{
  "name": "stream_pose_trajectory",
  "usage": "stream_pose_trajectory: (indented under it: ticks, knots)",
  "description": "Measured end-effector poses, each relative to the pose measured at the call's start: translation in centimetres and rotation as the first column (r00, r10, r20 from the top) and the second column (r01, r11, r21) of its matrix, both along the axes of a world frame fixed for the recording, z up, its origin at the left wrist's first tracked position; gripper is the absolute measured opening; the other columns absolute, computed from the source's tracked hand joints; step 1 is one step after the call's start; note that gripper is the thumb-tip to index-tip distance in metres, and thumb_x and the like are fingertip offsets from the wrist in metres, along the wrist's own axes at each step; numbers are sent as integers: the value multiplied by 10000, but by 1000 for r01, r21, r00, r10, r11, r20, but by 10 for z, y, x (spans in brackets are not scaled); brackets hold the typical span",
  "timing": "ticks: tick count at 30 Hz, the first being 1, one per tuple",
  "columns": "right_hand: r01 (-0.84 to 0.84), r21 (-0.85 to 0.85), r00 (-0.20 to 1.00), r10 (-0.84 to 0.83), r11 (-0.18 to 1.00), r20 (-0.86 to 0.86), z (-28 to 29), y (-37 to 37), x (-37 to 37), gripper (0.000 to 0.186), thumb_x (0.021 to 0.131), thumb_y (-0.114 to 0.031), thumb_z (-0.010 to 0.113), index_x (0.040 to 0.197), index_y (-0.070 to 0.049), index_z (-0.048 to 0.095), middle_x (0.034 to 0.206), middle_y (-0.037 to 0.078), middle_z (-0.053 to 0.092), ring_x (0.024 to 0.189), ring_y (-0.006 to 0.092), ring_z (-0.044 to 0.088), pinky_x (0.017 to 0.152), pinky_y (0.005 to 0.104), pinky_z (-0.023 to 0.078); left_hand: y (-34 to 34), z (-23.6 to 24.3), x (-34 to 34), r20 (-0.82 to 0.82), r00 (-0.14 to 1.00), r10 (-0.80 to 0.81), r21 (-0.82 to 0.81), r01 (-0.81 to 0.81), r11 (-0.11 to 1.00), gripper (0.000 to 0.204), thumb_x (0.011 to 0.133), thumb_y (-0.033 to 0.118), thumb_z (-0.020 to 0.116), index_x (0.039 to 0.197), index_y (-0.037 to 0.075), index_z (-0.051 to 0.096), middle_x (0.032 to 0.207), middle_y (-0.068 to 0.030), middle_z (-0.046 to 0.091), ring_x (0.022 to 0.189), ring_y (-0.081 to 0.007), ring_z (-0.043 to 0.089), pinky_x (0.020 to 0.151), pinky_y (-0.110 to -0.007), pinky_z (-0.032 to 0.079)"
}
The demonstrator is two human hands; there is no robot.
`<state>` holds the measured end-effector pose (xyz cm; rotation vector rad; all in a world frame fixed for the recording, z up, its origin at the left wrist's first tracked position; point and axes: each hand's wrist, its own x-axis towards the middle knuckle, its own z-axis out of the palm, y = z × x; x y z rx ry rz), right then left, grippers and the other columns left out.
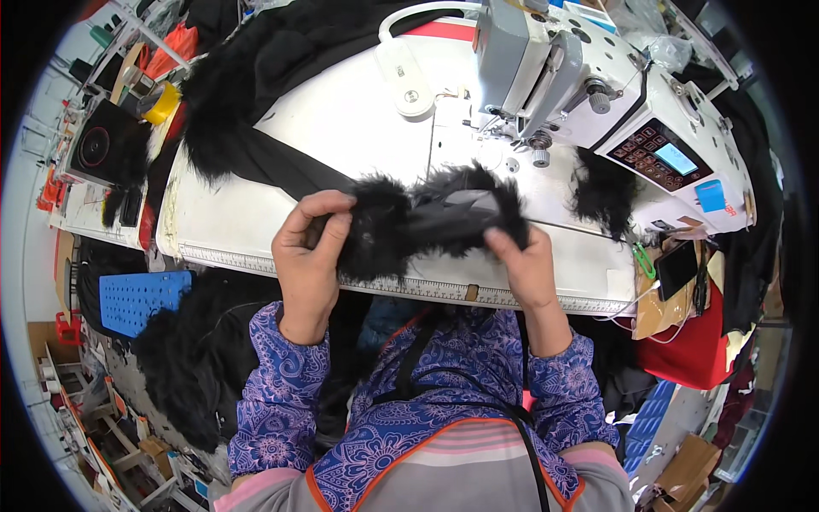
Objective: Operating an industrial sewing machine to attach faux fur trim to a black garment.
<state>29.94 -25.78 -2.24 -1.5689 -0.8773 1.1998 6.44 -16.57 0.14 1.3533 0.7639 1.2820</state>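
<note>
Between both hands a black fur-trimmed piece of fabric (380, 230) is stretched over the front of the white sewing table (341, 136). My left hand (309, 243) pinches its left end between thumb and fingers. At the other end, my right hand (529, 263) grips the furry edge, its fingers partly hidden behind the fur. The middle of the piece shows smooth dark cloth framed by long fur. From behind my left hand a black fabric strip (277, 160) runs back to a larger heap of black fur and cloth (230, 85). The sewing machine head (529, 72) stands just beyond the piece.
A loose tuft of black fur (604, 192) lies beside the machine's control panel (657, 158). A phone (678, 269) with a white cable lies at right. A ruler strip (426, 288) runs along the table's front edge. More black fur (192, 367) hangs lower left near a blue perforated panel (143, 293).
</note>
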Motion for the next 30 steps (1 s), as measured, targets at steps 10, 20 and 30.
stream_pose_trajectory:
  ticks: [10,20,30]
  knots:
    - [217,161,602,-2,963,-799,-5,15,-5,388,1001,-233,487,1278,38,487,1170,154,616,1094,251,602,963,385,480,13,10,-9,199,980,27,-122,-3,993,175,879,-31,621,1050,-6,649,1083,-101,667,1023,-145,596,929,-257,451]
    - [81,403,848,150,911,-509,11,11,-19,449,882,-27,608,1302,46,467,1226,117,578,1115,204,565,988,336,446,7,35,-7,228,974,-10,-148,45,988,247,879,-8,622,1125,-25,620,1195,-130,620,1076,-176,587,954,-290,472]
    - [87,444,995,-101,892,9,20,10,-26,201,897,-65,616,1090,-11,627,1054,74,654,874,105,592,759,264,477,4,42,-4,262,963,-60,-127,96,987,309,905,-13,562,1214,-34,571,1292,-152,564,1169,-203,552,1002,-321,452]
